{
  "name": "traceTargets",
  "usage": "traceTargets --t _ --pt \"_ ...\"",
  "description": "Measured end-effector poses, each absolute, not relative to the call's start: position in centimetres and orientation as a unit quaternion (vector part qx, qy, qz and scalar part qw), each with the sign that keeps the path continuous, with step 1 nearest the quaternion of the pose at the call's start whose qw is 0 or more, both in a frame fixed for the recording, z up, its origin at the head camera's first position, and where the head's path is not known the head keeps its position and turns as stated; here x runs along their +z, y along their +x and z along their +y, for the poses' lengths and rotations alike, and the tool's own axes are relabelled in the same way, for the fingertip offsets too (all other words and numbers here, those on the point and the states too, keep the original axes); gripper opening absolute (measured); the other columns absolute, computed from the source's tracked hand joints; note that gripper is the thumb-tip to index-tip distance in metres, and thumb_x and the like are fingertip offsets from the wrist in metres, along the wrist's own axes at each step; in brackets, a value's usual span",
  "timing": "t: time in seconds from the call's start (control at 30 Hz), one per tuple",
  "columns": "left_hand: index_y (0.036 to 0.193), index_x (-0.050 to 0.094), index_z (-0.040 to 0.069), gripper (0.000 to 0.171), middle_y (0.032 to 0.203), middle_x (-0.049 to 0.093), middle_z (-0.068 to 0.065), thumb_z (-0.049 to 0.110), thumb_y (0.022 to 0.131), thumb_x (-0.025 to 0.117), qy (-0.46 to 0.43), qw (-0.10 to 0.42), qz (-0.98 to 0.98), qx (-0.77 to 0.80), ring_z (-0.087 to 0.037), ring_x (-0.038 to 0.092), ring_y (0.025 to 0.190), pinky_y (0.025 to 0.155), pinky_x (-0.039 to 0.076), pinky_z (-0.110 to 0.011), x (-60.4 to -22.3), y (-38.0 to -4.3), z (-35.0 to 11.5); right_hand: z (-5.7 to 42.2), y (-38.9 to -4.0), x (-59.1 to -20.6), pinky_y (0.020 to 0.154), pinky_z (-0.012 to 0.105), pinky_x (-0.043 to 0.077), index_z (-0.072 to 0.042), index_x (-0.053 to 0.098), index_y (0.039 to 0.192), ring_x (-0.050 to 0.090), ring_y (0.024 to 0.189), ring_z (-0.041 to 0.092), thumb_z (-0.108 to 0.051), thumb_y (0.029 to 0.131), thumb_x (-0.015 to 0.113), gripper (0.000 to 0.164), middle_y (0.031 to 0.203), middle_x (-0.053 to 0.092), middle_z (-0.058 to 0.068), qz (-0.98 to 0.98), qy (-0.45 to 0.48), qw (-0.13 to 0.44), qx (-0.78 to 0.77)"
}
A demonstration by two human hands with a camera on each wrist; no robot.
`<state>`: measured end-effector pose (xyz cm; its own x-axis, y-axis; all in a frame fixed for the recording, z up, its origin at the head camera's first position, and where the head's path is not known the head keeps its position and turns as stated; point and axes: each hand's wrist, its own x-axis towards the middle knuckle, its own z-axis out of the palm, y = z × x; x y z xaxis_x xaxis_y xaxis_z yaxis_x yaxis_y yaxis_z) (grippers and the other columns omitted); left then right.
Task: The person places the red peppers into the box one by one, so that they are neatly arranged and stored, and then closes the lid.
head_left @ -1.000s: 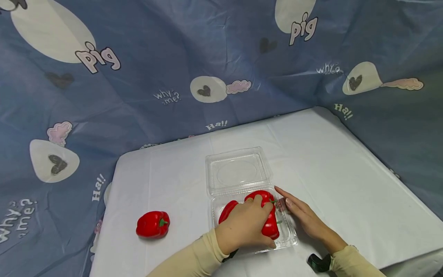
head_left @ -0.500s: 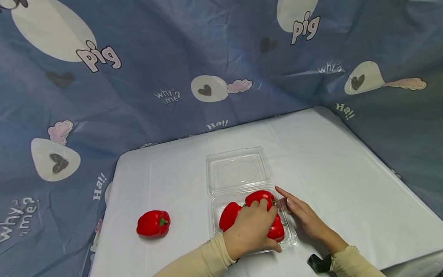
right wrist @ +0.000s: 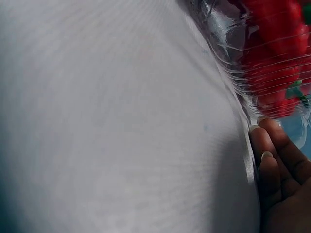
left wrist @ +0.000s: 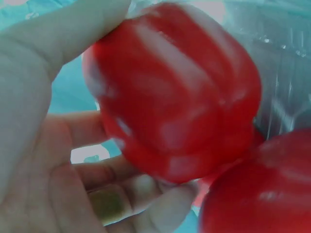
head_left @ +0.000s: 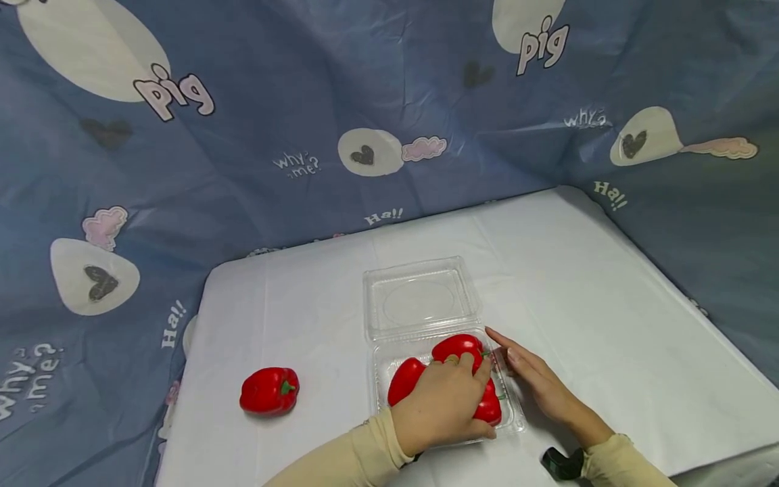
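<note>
In the head view, my left hand (head_left: 441, 402) reaches into the base of a clear plastic clamshell container (head_left: 380, 358). Its thumb and fingers are curled round a red bell pepper (left wrist: 170, 92), which fills the left wrist view and shows only partly under the hand in the head view. Two more red bell peppers lie in the same base, one at the left (head_left: 404, 380) and one at the back (head_left: 453, 345). My right hand (head_left: 544, 385) rests along the container's right side, fingers extended, with fingertips (right wrist: 262, 138) right at its ribbed wall.
The container's clear lid (head_left: 420, 301) is folded back flat behind the base. Another red bell pepper (head_left: 270, 391) lies on the white tablecloth (head_left: 292, 304) to the left. A dark band (head_left: 561, 464) sits by the right sleeve. A printed blue cloth (head_left: 255, 182) rises behind the table.
My left hand and the gripped bell pepper have shifted slightly right within the container, showing more of the left pepper. My right hand has stayed at the container's side.
</note>
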<state>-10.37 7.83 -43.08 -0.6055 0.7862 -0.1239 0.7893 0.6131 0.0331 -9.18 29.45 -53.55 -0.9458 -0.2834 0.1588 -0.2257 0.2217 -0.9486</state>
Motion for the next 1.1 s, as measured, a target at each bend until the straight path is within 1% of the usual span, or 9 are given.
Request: traceTargets --t 0.07,0.17,0.3,0.37,0.5,0.6,0.7,0.87,1.1 --pt "0.143 0.054 0.015 0.093 0.128 0.061 -0.006 0.068 0.07 0.077 0.437 0.054 0.898 -0.007 -0.022 0.064 0.104 0.074 0.057 -0.035 -43.2 -10.4 7.9 29.4 -9.4 -53.3 0.098 0.028 0.043 -0.015 0.035 0.154 0.045 0.133 0.016 -0.012 0.108 0.024 0.048 0.152 0.041 0.014 0.782 -0.165 0.027 -0.601" --pt "0.14 0.057 0.017 0.094 0.121 0.063 -0.004 0.07 0.066 0.079 0.434 0.041 0.9 0.01 -0.02 0.063 0.097 0.067 0.057 -0.032 -43.5 -10.4 7.9 29.2 -9.9 -52.9 0.101 0.024 0.039 -0.015 0.034 0.155 0.047 0.132 0.017 -0.012 0.108 0.023 0.049 0.15 0.045 0.013 0.78 -0.173 0.031 -0.6" --pt "0.137 0.06 0.019 0.094 0.115 0.063 -0.004 0.072 0.062 0.079 0.428 0.031 0.903 0.023 -0.018 0.062 0.09 0.062 0.057 -0.031 -43.7 -10.5 7.7 28.9 -10.3 -52.4 0.106 0.017 0.029 -0.015 0.032 0.156 0.047 0.133 0.021 -0.012 0.108 0.022 0.049 0.148 0.046 0.013 0.776 -0.183 0.036 -0.602" --pt "0.137 0.061 0.02 0.095 0.114 0.062 -0.004 0.074 0.06 0.079 0.424 0.027 0.905 0.024 -0.017 0.061 0.089 0.061 0.057 -0.03 -43.7 -10.5 7.8 28.8 -10.3 -52.2 0.106 0.016 0.027 -0.016 0.033 0.156 0.046 0.134 0.019 -0.013 0.108 0.023 0.049 0.148 0.047 0.012 0.781 -0.182 0.037 -0.597" --pt "0.137 0.061 0.022 0.099 0.116 0.059 -0.005 0.078 0.056 0.078 0.416 0.018 0.909 0.016 -0.016 0.058 0.088 0.057 0.055 -0.027 -43.8 -10.5 8.2 29.0 -10.4 -52.1 0.106 0.014 0.024 -0.017 0.033 0.156 0.042 0.137 0.014 -0.014 0.108 0.023 0.049 0.152 0.042 0.011 0.791 -0.179 0.04 -0.584" --pt "0.135 0.062 0.024 0.099 0.114 0.058 -0.005 0.079 0.054 0.078 0.411 0.019 0.911 0.01 -0.015 0.057 0.085 0.055 0.054 -0.026 -43.8 -10.5 8.5 29.2 -10.2 -52.2 0.105 0.012 0.023 -0.018 0.032 0.156 0.038 0.139 0.011 -0.015 0.108 0.022 0.049 0.156 0.037 0.008 0.794 -0.173 0.046 -0.58" --pt "0.133 0.063 0.026 0.098 0.112 0.057 -0.003 0.08 0.053 0.077 0.411 0.021 0.911 0.002 -0.015 0.057 0.084 0.053 0.054 -0.026 -43.8 -10.4 8.7 29.3 -10.0 -52.4 0.105 0.011 0.022 -0.018 0.032 0.156 0.038 0.139 0.009 -0.016 0.108 0.022 0.049 0.156 0.036 0.006 0.794 -0.166 0.051 -0.583" --pt "0.133 0.063 0.029 0.099 0.11 0.059 -0.001 0.084 0.051 0.075 0.413 0.016 0.91 -0.02 -0.015 0.059 0.084 0.053 0.053 -0.027 -44.1 -10.2 8.4 28.8 -9.6 -52.8 0.104 0.009 0.021 -0.016 0.032 0.156 0.035 0.14 0.006 -0.015 0.108 0.021 0.049 0.159 0.032 0.008 0.784 -0.164 0.056 -0.596" --pt "0.133 0.064 0.03 0.099 0.112 0.062 -0.001 0.088 0.053 0.069 0.433 0.017 0.9 -0.051 -0.018 0.061 0.09 0.063 0.057 -0.034 -44.5 -10.1 7.6 27.7 -8.9 -53.0 0.104 0.009 0.022 -0.011 0.029 0.156 0.03 0.143 0.007 -0.012 0.108 0.02 0.049 0.16 0.028 0.013 0.766 -0.171 0.059 -0.617"
